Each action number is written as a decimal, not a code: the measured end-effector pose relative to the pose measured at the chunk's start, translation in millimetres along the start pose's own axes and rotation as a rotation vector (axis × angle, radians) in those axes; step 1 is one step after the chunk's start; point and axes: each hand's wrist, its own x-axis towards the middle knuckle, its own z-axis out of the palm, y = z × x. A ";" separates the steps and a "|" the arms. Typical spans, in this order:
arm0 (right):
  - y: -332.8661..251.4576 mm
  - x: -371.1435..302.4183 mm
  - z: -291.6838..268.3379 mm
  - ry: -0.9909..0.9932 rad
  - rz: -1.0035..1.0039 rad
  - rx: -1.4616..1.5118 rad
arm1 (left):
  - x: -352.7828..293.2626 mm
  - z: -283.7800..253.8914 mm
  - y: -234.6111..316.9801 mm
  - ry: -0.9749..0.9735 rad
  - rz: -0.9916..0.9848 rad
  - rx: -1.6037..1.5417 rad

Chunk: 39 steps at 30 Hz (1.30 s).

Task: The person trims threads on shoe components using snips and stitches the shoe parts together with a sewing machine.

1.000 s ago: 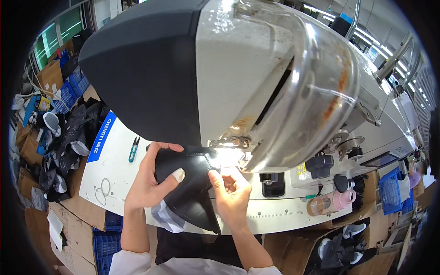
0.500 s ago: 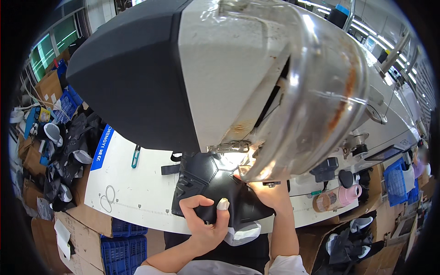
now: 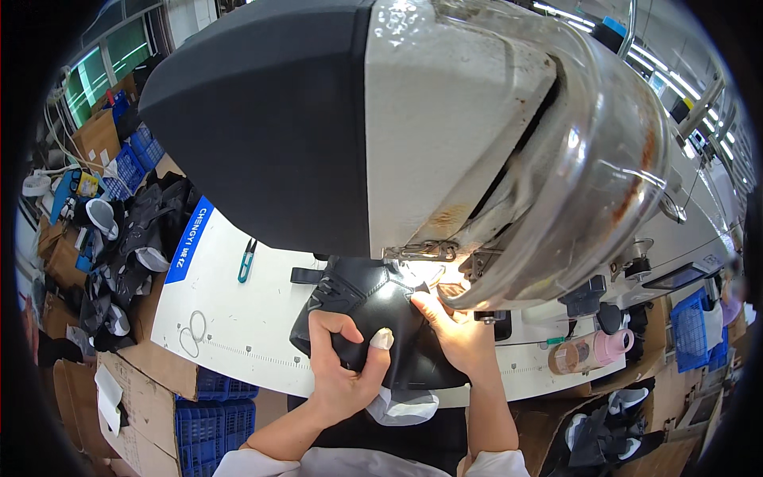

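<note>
Between left hand and right hand, set apart: black leather piece; right gripping its edge, left's grip unclear; presumably steadied beneath sewing machine.

Workpiece black — fabric white; snips teal, black; tabletop white — crates blue.

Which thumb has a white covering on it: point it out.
The left thumb: a white covering caps its tip. The right thumb, nearer the sewing machine, has a bare tip.
</note>
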 end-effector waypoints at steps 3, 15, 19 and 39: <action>0.6 -4.1 11.7 0.077 0.023 0.024 | 9.5 -8.2 -6.2 -0.040 -0.029 -0.044; -12.6 -11.9 47.4 0.303 0.046 0.092 | 56.0 -39.7 -30.1 -0.308 -0.068 -0.133; -13.8 -15.1 58.5 0.378 0.037 0.132 | 76.0 -46.5 -32.7 -0.356 -0.062 -0.174; -5.2 -26.7 82.0 0.348 -0.057 0.439 | 154.5 -51.2 -115.5 -0.658 -0.096 -0.176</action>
